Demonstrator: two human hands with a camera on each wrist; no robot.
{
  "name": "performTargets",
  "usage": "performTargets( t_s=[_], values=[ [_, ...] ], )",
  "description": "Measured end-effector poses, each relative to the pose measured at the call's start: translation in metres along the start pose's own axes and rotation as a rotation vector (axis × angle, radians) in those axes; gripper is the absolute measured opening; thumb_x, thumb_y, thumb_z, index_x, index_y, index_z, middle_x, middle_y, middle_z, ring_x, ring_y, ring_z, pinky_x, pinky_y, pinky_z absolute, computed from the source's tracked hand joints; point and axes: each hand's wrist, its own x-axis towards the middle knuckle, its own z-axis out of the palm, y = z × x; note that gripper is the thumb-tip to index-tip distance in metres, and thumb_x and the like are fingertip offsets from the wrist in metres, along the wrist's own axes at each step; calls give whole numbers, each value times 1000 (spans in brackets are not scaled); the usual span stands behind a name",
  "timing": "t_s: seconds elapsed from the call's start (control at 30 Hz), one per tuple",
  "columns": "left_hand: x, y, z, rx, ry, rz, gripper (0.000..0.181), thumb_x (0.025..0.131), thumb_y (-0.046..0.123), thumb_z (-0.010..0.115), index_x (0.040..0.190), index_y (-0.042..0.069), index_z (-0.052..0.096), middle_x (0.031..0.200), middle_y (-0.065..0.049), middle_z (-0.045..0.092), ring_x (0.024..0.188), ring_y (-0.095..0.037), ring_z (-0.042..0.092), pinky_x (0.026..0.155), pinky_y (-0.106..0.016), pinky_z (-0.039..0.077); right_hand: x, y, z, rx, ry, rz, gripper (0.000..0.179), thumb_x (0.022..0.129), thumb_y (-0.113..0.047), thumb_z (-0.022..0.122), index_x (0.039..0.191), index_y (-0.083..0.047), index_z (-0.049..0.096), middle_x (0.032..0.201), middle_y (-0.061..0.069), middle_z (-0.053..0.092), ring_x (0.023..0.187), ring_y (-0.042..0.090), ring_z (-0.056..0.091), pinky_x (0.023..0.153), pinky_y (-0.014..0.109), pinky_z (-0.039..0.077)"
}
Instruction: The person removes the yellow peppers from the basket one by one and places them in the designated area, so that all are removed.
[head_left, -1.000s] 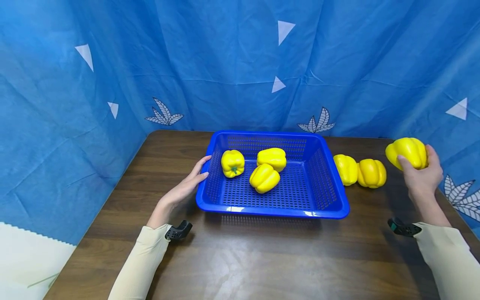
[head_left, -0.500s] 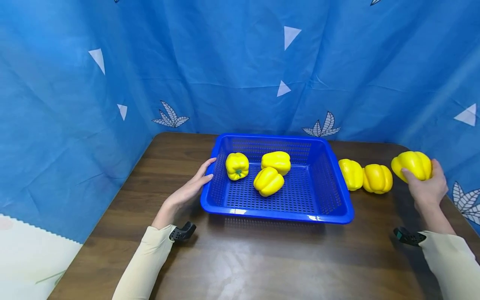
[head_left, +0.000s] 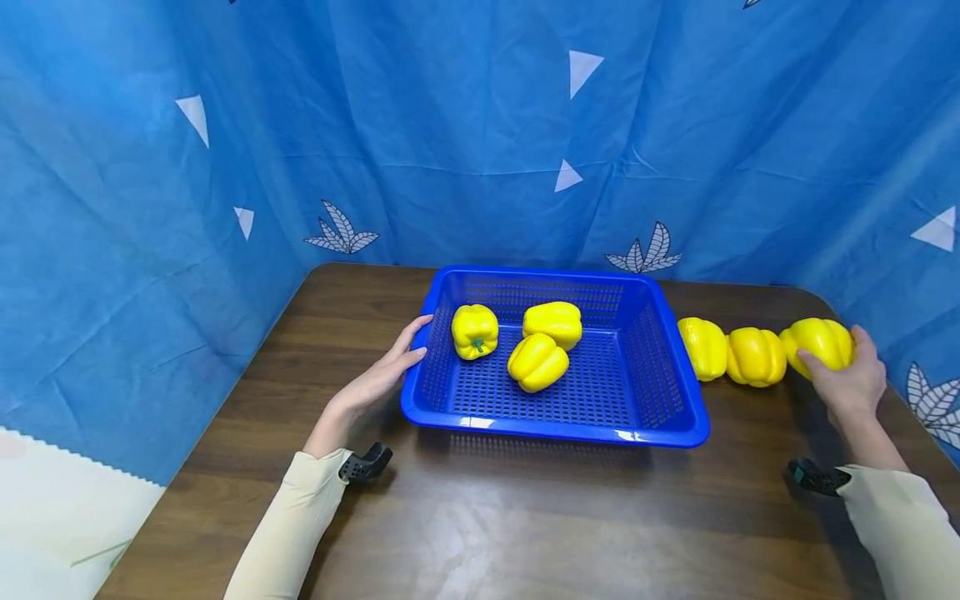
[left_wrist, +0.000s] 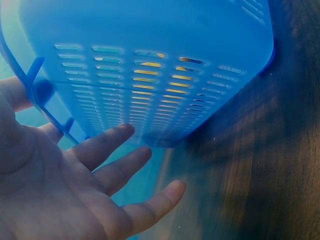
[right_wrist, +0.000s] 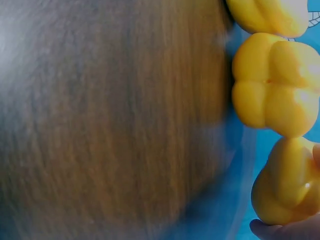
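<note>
Seen from the head, my right hand point(head_left: 851, 375) holds a yellow bell pepper point(head_left: 823, 342) at the right end of a row. In the right wrist view this pepper point(right_wrist: 285, 185) touches the four-lobed one beside it, and only fingertips point(right_wrist: 280, 230) show at its edge. My left hand point(head_left: 375, 375) rests at the left rim of a blue plastic basket point(head_left: 555, 427). From the left wrist, three fingers point(left_wrist: 145, 210) lie fairly straight outside the slotted wall, with other digits at the rim. Inside the basket are three bell peppers, one point(head_left: 475, 332) with its green stem showing.
Two more yellow peppers, one point(head_left: 705, 348) beside the basket's right wall and another point(head_left: 756, 357) touching it, stand on the brown wooden table point(head_left: 525, 517). A blue curtain point(head_left: 465, 125) hangs behind the table. Pale cloth point(head_left: 60, 508) shows at lower left.
My right hand has lowered the pepper from above the table to the end of the row, against its neighbour. The head view has shifted slightly. My left hand stays at the basket rim.
</note>
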Motion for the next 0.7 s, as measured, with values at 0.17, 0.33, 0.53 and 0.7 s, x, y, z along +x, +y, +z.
performTargets(
  t_s=[0.17,0.33,0.53,0.7],
  values=[
    [1,1,0,3,0,1,58,100,30,34,149,33,3,159,-4,-4,145,-39,12,114,-62,17,-2,3,0,-19,-31,-54,73,96,-27,44,152,-13,-1,156,23,3,128,47,17,114,60,22],
    [2,1,0,3,1,0,58,100,29,35,149,33,3,159,-4,-4,145,-38,11,114,-62,17,1,7,2,-38,-55,-86,70,96,-26,42,151,-12,1,153,28,4,126,48,15,111,63,23],
    [1,0,0,15,7,-12,58,100,31,34,148,34,3,159,-4,-4,145,-39,12,114,-62,18,5,11,6,-56,-86,-106,67,97,-26,41,150,-9,3,149,34,5,125,49,12,110,65,23],
    [0,0,0,26,11,-13,58,100,32,34,149,34,3,159,-4,-4,145,-39,12,114,-62,19,6,12,7,-68,-92,-143,68,97,-23,41,150,-5,3,148,36,7,125,50,10,108,67,21]
  ],
)
